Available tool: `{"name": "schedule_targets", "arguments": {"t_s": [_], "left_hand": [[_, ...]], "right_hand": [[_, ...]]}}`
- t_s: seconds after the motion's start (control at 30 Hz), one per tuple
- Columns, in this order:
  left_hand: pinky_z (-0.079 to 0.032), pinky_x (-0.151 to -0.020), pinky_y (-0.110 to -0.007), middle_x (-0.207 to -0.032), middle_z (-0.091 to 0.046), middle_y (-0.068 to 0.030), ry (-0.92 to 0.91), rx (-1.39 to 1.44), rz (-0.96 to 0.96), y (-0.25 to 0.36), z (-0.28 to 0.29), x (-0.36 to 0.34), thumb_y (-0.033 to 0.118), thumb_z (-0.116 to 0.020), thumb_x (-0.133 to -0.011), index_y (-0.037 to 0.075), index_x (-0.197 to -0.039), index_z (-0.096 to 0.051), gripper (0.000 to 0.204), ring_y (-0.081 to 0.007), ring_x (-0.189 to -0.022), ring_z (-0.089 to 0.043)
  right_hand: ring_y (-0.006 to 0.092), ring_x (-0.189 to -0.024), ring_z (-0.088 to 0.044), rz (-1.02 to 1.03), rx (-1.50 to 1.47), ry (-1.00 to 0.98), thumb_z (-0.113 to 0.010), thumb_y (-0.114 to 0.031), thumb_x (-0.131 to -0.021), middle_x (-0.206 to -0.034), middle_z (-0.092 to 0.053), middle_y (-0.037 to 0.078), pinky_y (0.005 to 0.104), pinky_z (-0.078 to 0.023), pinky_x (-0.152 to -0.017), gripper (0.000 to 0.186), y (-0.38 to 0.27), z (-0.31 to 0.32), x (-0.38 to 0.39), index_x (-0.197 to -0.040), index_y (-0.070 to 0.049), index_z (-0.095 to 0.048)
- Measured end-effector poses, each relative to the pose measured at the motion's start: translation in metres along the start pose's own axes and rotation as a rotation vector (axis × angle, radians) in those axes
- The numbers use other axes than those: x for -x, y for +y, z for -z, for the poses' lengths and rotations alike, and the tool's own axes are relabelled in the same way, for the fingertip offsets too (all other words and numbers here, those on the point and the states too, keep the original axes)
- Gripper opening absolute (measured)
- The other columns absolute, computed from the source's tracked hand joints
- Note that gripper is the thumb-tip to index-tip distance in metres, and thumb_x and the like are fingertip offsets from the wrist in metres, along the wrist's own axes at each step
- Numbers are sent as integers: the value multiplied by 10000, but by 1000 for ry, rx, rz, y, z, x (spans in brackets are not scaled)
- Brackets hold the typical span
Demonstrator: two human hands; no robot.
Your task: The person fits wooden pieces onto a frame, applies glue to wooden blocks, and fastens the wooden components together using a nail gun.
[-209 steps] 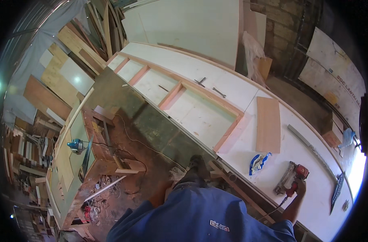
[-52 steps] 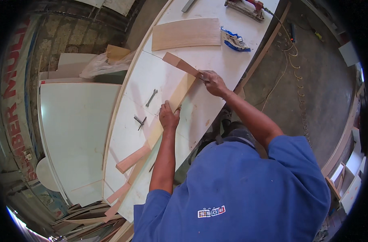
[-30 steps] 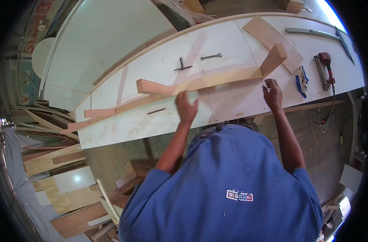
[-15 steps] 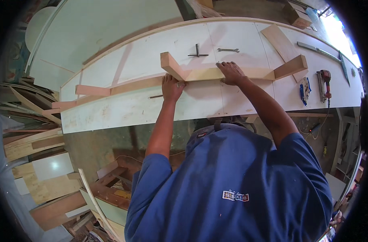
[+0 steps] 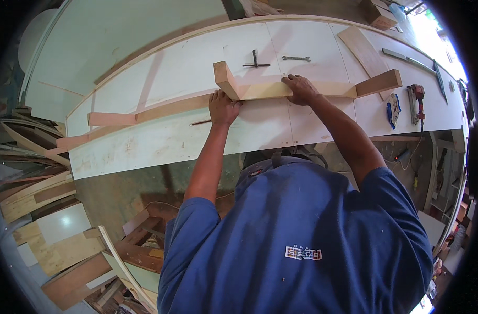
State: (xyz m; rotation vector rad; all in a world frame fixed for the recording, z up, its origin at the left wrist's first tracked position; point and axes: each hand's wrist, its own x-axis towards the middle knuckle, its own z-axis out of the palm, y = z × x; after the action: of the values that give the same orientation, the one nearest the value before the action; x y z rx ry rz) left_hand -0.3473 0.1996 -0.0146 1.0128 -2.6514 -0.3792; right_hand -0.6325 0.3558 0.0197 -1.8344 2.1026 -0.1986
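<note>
A long wooden beam [image 5: 265, 91] lies across the white bench, with short wood blocks joined to it at intervals. My left hand [image 5: 224, 109] wraps the beam right beside the upright middle block [image 5: 226, 78], its fingertips over the far side. Farther right, my right hand [image 5: 300, 90] grips the pale stretch of the same beam, fingers bent over its top. Another short block [image 5: 377, 83] sticks out at the beam's right end, and one more block [image 5: 112, 119] stands toward the left. A thin rod-like tool [image 5: 200, 122] lies just left of my left wrist.
Beyond the beam lie a T-handle wrench [image 5: 256, 62] and a spanner [image 5: 296, 58]. To the right are a loose plank [image 5: 362, 55], a blue-and-white packet [image 5: 393, 111], a red corded power tool [image 5: 417, 102] and a metal square [image 5: 440, 83]. Wood offcuts [image 5: 40, 191] crowd the left.
The whole view has shifted slightly, so the bench sits a little higher and farther left at its left end. Both hands stay on the beam, the left one turned slightly against the middle block.
</note>
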Motion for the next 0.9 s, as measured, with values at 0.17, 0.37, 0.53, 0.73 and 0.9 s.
{"name": "schedule_targets", "arguments": {"t_s": [0.17,0.37,0.53,0.73,0.9], "left_hand": [[-428,-1054,-470,-1142,-639,-119,35,3,-31,0,-1,1,353,-770,-748,110,-1062,-753,398,-319,-1162,-574],[-521,-844,-508,-901,-758,-102,167,38,-243,19,-8,-14,349,-793,-774,115,-891,-779,262,-337,-875,-705],[-496,-978,-499,-1065,-757,-129,94,-31,-98,4,6,9,346,-788,-777,103,-1028,-786,349,-358,-1062,-677],[-503,-979,-487,-1100,-748,-160,47,-71,-76,-2,-4,4,393,-784,-804,73,-989,-787,369,-383,-1080,-667],[-520,-938,-489,-1086,-754,-181,-69,-52,69,7,-3,4,439,-766,-833,47,-1047,-777,446,-398,-1061,-678]], "right_hand": [[390,-1138,-621,19,-21,-15,-762,-122,-745,-1202,-635,174,470,-506,-1015,521,0,0,-3,-1232,-50,-591],[361,-1199,-620,114,39,162,-802,-234,-735,-1238,-661,170,458,-484,-1065,599,38,-20,12,-1270,-55,-601],[326,-1186,-614,23,79,-10,-769,-186,-738,-1164,-651,139,475,-461,-1028,524,44,7,28,-1221,-85,-594],[325,-1181,-614,-154,176,-139,-740,-118,-739,-1162,-646,152,466,-486,-998,507,116,35,79,-1221,-71,-590],[333,-1073,-668,-48,148,-108,-746,-110,-742,-1084,-670,139,436,-553,-907,460,131,33,77,-1177,-59,-606]]}}
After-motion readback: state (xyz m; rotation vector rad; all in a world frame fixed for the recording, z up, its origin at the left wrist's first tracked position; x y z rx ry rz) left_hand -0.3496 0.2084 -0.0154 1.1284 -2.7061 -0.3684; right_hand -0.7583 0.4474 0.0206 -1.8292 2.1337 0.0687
